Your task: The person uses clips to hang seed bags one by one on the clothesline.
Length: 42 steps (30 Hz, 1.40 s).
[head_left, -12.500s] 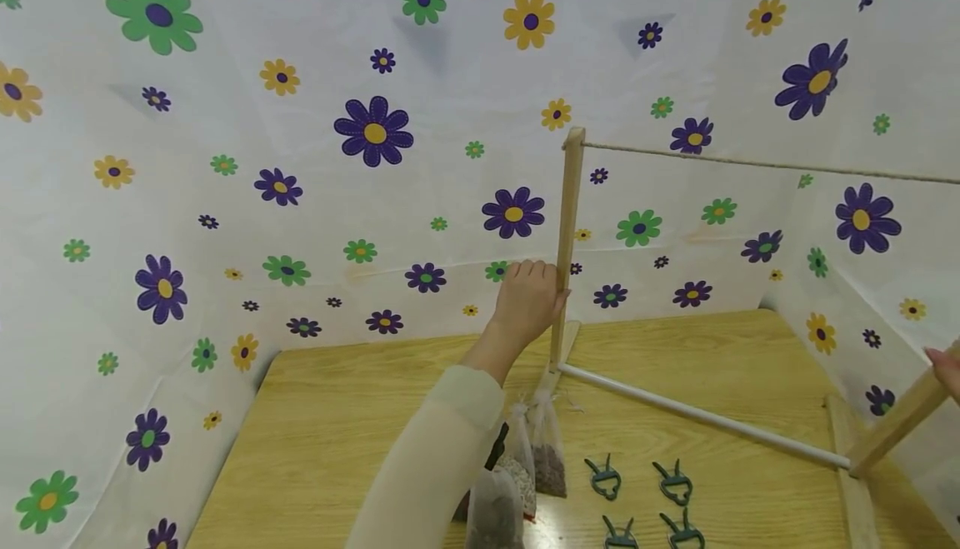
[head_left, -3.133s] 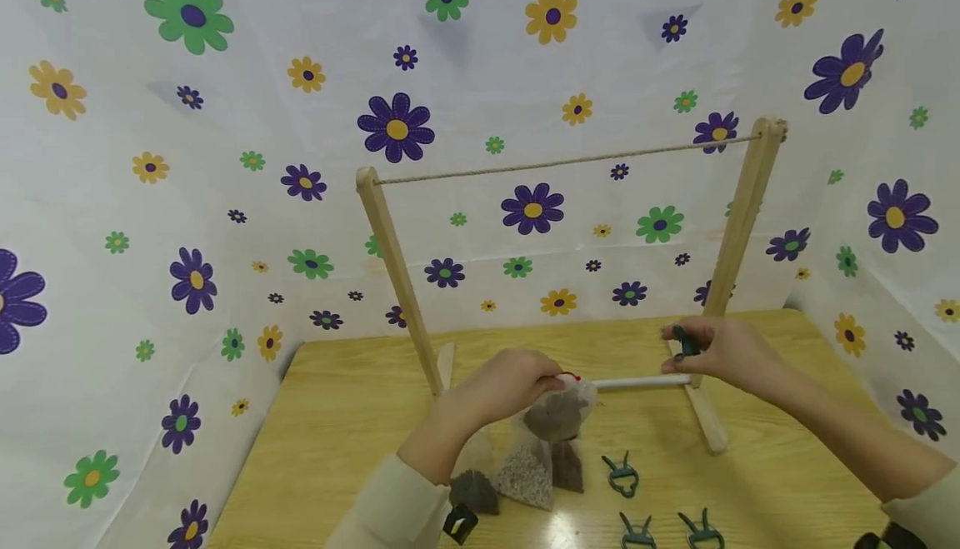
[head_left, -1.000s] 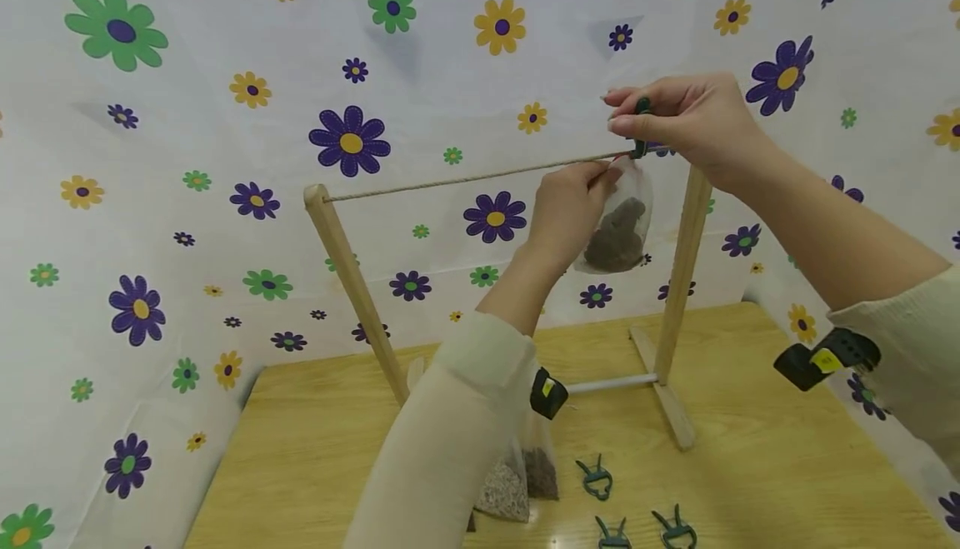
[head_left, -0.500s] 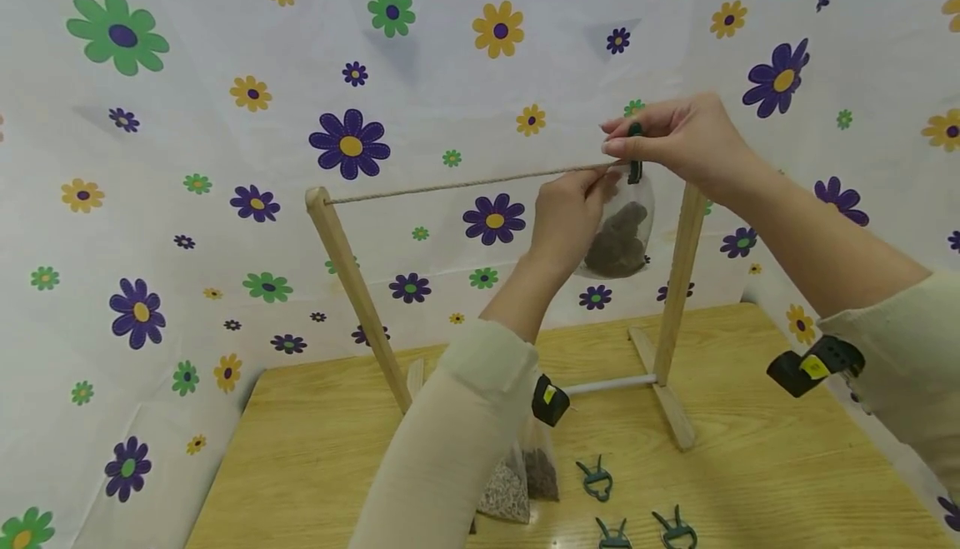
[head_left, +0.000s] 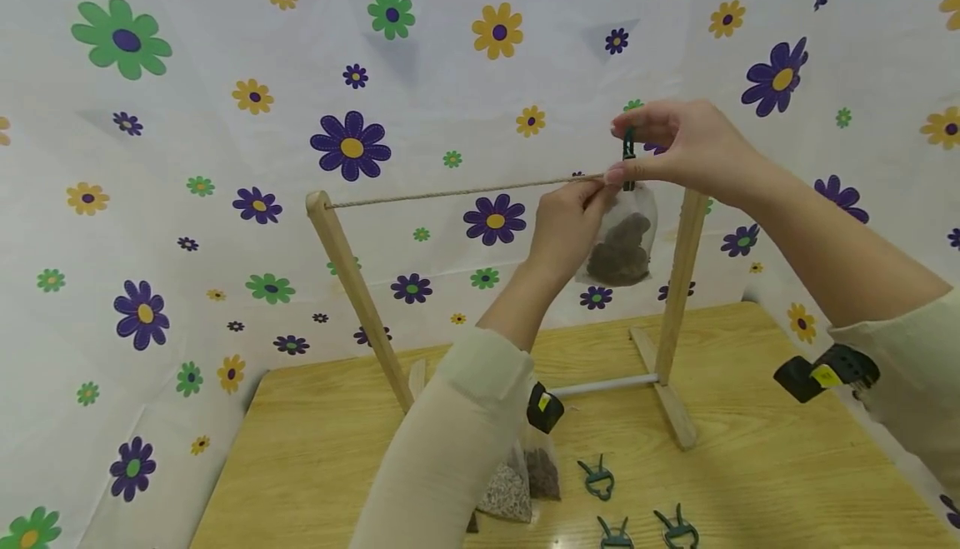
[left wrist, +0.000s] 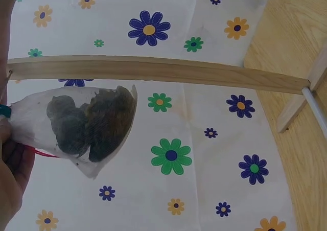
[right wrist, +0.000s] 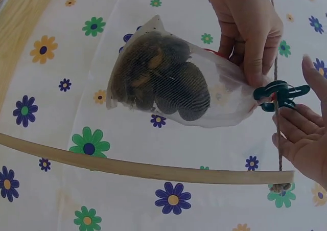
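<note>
A sheer mesh bag (head_left: 621, 251) of dark, roundish lumps hangs at the twine line (head_left: 450, 192), near its right end. My left hand (head_left: 566, 220) pinches the bag's gathered top beside the twine; a bit of red cord shows there in both wrist views. On the bag's neck and the twine sits a dark green plant clip (right wrist: 278, 95). My right hand (head_left: 701, 145) is around this clip with thumb and fingers spread; in the right wrist view the thumb stands apart from it, and the fingertips are close to its lower side.
Two wooden posts (head_left: 352, 291) bear the twine, joined low down by a white rod (head_left: 600, 386). On the wooden table (head_left: 315, 432) stand more filled mesh bags (head_left: 542, 474), partly behind my left sleeve. Green clips (head_left: 597, 480) lie at the front. A flowered sheet (head_left: 225, 141) hangs behind.
The mesh bag was lifted from the table to the twine, and the clip was brought up to it. In the last half second my right thumb and fingers have spread from the clip's handles.
</note>
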Motion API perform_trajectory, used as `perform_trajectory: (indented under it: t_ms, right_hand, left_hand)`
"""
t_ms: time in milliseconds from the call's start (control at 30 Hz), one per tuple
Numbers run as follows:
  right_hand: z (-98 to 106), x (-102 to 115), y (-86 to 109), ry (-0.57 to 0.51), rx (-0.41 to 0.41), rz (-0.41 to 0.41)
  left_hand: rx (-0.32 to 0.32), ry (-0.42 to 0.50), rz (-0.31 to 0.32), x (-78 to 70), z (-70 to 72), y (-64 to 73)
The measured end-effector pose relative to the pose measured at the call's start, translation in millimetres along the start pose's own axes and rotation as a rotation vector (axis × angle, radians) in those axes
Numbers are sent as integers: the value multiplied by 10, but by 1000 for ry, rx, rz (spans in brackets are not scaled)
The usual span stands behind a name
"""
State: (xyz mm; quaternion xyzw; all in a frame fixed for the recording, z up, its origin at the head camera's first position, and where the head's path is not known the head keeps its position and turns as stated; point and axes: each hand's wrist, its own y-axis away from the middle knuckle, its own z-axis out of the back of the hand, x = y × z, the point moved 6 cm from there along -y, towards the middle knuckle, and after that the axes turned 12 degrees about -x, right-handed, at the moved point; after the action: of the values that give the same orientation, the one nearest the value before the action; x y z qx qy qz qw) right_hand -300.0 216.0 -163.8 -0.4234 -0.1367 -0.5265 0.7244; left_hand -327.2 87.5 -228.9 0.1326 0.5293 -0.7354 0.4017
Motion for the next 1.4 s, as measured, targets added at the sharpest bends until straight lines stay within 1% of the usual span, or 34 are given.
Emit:
perform_trajectory:
  t_ms: [133,233,333,400,467,533,667,833,900,933,967,1067,1133,1233,1400]
  right_hand:
    - [56,-1,86,55,-50,32]
    - [83,-18,157,72,-98,61]
    - [102,-29,225,109,-160,105]
    - [128,-35,273,134,-211,130]
    - [152,-38,321,146,-256,153]
    - [165,-59,369,142,-279,159]
    - [143,-172,452,120,-276,143]
    - [87,-387,564,121,-231,51]
    - [48,-459,609,135,-211,40]
    - [25,-489,626,136,-201,43]
    - [0,-517,643,139,-190,47]
    - [-66,-579,695,146,-171,75]
    - [-100,-628,735,156,-153,76]
    - [-148,-694,806,175,-129,76]
    - [-259,-817,952,192,-82,99]
  left_hand:
    - [12,9,-1,35,-2,34]
    - [28,-17,-6,59,4,49]
    - [83,-59,-18,86,3,75]
    - [131,-109,-48,98,4,104]
    - [166,-155,-86,115,26,139]
    - [192,-198,-117,142,58,183]
    - [232,-280,-152,231,117,294]
    - [300,-433,-291,320,160,477]
    - [335,-500,-336,359,176,565]
    - [355,-526,-346,387,188,607]
    - [375,-546,-348,417,199,648]
    - [441,-576,-299,530,231,778]
    - [479,-564,-251,606,251,871]
    - [533,-519,-183,724,273,1040]
    - [640,-477,-128,891,300,1366]
